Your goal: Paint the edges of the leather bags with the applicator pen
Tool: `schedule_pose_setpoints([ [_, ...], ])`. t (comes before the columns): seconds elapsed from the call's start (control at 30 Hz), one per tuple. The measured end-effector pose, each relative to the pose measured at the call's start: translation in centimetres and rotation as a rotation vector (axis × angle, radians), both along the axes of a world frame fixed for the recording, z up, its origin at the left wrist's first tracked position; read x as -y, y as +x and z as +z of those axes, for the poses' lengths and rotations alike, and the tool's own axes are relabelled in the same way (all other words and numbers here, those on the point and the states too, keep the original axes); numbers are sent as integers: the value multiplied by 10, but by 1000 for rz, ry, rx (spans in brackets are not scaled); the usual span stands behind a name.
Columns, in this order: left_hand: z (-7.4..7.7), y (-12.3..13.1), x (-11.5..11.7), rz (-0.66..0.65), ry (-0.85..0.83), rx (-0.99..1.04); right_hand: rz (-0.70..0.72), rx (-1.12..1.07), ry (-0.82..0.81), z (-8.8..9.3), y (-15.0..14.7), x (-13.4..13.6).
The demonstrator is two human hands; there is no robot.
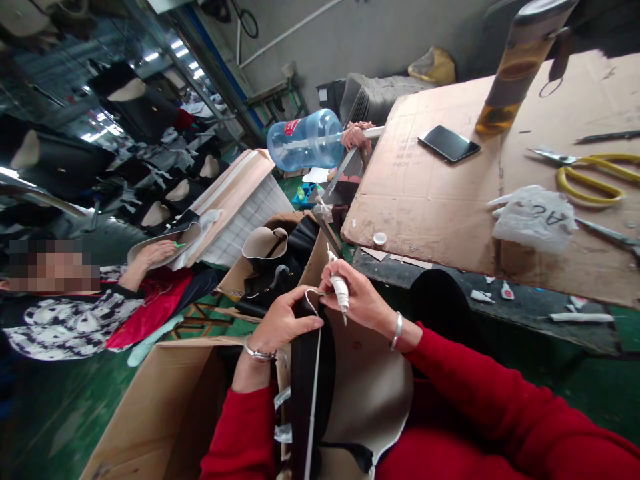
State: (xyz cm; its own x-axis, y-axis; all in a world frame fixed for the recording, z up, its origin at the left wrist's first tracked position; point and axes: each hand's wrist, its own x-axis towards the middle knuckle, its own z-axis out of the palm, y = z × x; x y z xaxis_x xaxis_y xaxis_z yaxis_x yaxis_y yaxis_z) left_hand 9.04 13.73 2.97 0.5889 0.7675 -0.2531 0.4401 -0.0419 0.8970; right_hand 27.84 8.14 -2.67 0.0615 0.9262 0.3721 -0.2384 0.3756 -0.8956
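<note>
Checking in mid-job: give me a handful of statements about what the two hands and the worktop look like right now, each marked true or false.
1. The right hand holds a white pen-like tool. True.
2. The left hand is resting flat on the cardboard-covered table. False: it pinches the top edge of the black and beige piece held over the lap.
3. Yellow-handled scissors lie on the table. True.
4. A dark phone sits inside the open carton at lower left. False: it lies on the table, near the tall bottle.
5. Both wrists wear a silver bangle. True.
</note>
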Motion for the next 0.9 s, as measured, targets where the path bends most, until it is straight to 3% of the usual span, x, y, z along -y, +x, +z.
schedule_pose_setpoints([
  [0.1,-7,10,2,26,98,-84,40,19,-27,-5,1,0],
  [0.27,-12,16,4,-14,18,-69,58,-15,-20,-14,11,-3],
  [0.47,-24,21,5,135,-94,3,36,-9,-49,-16,15,-4],
  [0.67,-35,34,14,258,-21,48,-84,92,-26,-16,14,-2],
  [0.9,-42,45,14,396,-163,188,-125,241,44,-21,24,-2],
])
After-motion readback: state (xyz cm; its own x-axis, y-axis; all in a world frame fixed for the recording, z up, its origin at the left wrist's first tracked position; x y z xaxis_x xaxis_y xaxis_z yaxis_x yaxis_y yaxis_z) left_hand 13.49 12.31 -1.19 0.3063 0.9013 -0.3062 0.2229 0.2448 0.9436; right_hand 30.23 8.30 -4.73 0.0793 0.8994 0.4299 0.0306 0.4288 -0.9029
